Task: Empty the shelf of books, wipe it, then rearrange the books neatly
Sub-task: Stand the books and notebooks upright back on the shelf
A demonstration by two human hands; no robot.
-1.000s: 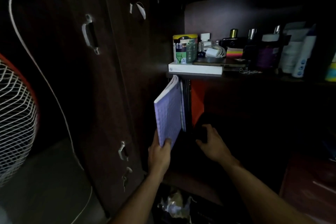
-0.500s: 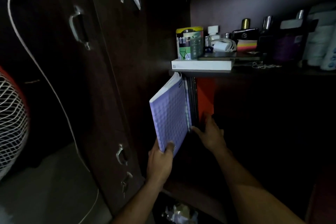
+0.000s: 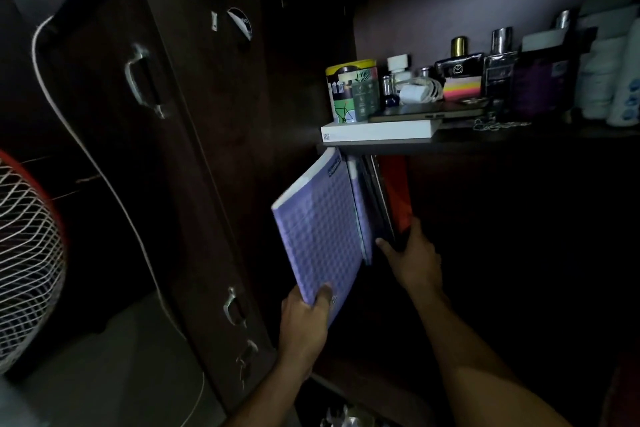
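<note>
Now, left hand gripping tilted purple notebook, right hand pinching dark books.

Lower bay right of the orange book is dark, open room; upper shelf board caps it overhead. Cabinet door blocks the left side; tilted purple notebook & upright books fill the bay's left end.

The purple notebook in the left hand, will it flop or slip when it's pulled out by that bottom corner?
The purple notebook looks like a thin softcover, so it will probably bend somewhat when held only by its lower corner, where the left hand pinches it. It seems light enough for one hand. Its cover looks smooth, so it might slip; the right hand is on the neighbouring books.
</note>
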